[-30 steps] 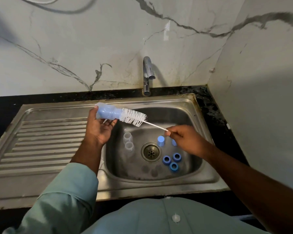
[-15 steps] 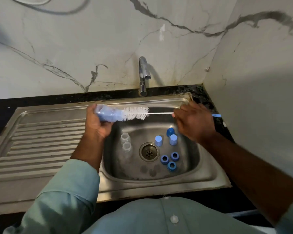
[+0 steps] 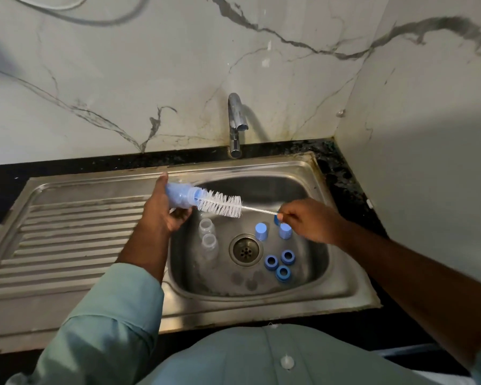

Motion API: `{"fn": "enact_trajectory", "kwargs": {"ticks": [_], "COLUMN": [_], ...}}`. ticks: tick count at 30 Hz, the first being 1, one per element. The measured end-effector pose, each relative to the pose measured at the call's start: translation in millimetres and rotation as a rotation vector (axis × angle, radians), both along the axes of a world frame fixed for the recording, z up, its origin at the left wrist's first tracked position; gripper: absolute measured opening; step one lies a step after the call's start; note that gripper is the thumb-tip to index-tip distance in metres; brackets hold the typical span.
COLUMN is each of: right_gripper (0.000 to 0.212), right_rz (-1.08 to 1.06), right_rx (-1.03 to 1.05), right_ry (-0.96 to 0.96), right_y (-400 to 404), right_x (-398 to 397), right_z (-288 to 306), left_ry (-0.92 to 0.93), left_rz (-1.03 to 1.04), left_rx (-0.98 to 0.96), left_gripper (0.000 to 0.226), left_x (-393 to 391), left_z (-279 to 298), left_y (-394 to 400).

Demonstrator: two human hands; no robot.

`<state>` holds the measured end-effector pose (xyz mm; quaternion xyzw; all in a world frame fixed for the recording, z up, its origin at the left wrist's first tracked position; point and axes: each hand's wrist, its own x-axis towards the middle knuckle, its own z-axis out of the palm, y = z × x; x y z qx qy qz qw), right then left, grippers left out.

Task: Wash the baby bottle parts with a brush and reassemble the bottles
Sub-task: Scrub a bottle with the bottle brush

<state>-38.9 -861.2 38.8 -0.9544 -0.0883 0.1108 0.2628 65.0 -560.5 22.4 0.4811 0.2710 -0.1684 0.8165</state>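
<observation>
Readable text: none on anything here.
Bottle in the left hand: plain blue, no print that can be made out.
Caps and rings in the sink: plain blue, no marks legible.
Tap: bare metal, no brand to be seen.
Far wall: marble veining only.

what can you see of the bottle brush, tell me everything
The bottle brush has a fat head of white bristles on a thin, pale, wire-like stem. It is held nearly level above the sink, sloping slightly down to the right. The right hand pinches the stem's far end. The bristle tip sits at the mouth of the pale blue bottle gripped by the left hand; most bristles are outside.
</observation>
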Motion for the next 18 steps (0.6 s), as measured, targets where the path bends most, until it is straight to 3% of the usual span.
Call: {"fn": "enact_trajectory", "kwargs": {"ticks": [2, 4, 6, 7, 10, 11, 12, 14, 18], "right_gripper": [0.007, 0.004, 0.008, 0.016, 0.030, 0.032, 0.034, 0.034, 0.026], "right_rz": [-0.071, -0.112, -0.081, -0.086, -0.204, -0.238, -0.245, -0.220, -0.031], "right_rx": [-0.345, -0.394, -0.327, -0.172, 0.634, 0.757, 0.781, 0.645, 0.139], "right_ry": [-0.377, -0.605, -0.656, -0.548, 0.387, 0.577, 0.630, 0.490, -0.116], "right_y": [1, 1, 2, 0, -2, -5, -6, -2, 6], "right_x": [1, -1, -2, -1, -2, -3, -4, -6, -10], "right_z": [-5, -3, -4, -3, 11, 12, 13, 16, 15], "left_ry": [0.006, -0.047, -0.117, -0.168, -0.280, -0.279, -0.266, -0.210, 0.017], "left_rz": [0.052, 0.126, 0.173, 0.176, 0.154, 0.153, 0.138, 0.074, 0.021], "left_rx": [0.038, 0.013, -0.091, -0.163, -0.319, -0.351, -0.328, -0.188, 0.349], "left_gripper": [0.057, 0.043, 0.039, 0.038, 0.017, 0.016, 0.020, 0.029, 0.075], "left_x": [0, 0, -1, -1, -5, -7, -10, -13, -8], "left_z": [-1, 2, 3, 3, 10, 10, 13, 19, 30], "left_y": [-2, -9, -13, -15, -15, -14, -14, -13, -2]}}
